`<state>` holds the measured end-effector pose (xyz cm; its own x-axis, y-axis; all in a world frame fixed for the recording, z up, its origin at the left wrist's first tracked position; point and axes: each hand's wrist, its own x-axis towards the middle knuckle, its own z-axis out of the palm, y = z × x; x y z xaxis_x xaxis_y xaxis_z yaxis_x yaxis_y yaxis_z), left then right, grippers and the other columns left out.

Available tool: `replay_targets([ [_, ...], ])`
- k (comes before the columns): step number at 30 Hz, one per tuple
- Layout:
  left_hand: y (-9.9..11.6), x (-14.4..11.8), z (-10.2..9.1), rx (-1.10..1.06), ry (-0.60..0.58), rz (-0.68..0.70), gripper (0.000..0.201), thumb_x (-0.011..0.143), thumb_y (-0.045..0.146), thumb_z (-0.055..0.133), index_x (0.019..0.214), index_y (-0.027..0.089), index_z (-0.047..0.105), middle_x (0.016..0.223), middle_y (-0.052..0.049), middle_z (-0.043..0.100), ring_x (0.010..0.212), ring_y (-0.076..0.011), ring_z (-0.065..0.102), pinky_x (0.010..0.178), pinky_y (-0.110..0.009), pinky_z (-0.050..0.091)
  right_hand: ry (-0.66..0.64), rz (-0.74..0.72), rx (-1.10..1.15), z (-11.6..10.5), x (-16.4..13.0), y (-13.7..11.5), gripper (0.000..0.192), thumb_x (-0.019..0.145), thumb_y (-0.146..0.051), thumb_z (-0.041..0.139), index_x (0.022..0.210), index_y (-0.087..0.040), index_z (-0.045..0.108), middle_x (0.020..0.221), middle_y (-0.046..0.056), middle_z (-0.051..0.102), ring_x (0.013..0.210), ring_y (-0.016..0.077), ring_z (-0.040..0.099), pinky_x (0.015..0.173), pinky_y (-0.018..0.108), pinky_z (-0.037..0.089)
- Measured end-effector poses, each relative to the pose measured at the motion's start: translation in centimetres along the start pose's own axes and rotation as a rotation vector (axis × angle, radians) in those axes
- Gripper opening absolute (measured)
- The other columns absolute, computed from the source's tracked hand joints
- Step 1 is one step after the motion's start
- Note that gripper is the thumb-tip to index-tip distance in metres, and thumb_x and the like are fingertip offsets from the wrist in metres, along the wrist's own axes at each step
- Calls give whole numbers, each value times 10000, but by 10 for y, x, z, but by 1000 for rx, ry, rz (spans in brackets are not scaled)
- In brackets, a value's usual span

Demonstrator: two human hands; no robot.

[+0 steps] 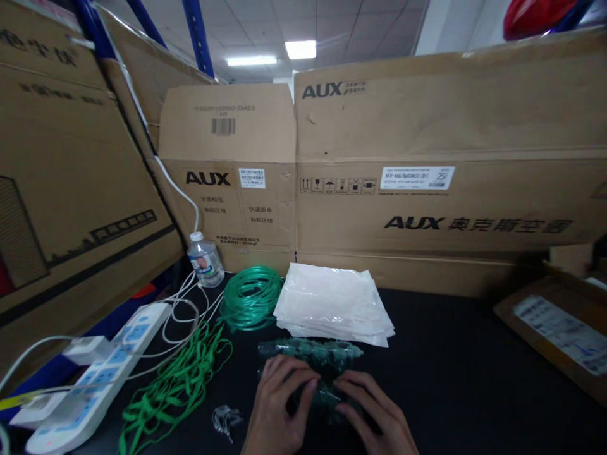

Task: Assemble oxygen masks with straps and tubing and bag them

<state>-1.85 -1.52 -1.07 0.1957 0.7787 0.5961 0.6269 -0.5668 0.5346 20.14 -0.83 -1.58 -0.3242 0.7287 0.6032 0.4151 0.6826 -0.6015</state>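
Note:
In the head view my left hand [283, 401] is closed, its thumb and fingers on a clear greenish plastic piece [326, 395] at the near middle of the table. From the other side, my right hand [374, 411] pinches the same piece with its fingertips. The piece's exact kind is hard to make out, since my fingers cover part of it. Just beyond my hands lies a row of translucent green plastic parts [310, 349]. A small bunch of thin silvery strips [226, 419] rests left of my left hand.
Green elastic straps [177, 379] lie in a tangle at left, beside a white power strip [102, 379] with cables. Behind are coiled green tubing [251, 297], white plastic bags [334, 300] and a water bottle [205, 260]. Cardboard panels [427, 126] wall the back; an open carton [559, 322] stands right.

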Motion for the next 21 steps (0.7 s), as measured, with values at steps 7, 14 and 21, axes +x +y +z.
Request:
replay_targets([
  [7,2,0,-2,20,4,-3,193,990,154,611,1112,268,707,1015,-39,728,967,-225,671,894,-405,513,30,54,-84,8,-28,9,591,812,-215,853,1374,-265,675,1310,99,740,1167,244,739,1036,221,513],
  [14,6,-2,-3,58,-40,149,412,927,261,735,1323,294,627,1202,-57,731,1131,-270,655,1066,-513,452,16,130,-33,1,-31,2,439,898,-183,749,1320,-298,718,1229,58,780,1100,210,767,981,205,561],
  [21,16,3,1,20,-110,148,308,942,151,692,1218,287,667,1073,-8,776,998,-219,705,1125,-549,432,188,335,-147,-11,-20,17,276,987,-362,622,1215,-270,747,1228,91,766,1139,263,743,1005,355,592],
])
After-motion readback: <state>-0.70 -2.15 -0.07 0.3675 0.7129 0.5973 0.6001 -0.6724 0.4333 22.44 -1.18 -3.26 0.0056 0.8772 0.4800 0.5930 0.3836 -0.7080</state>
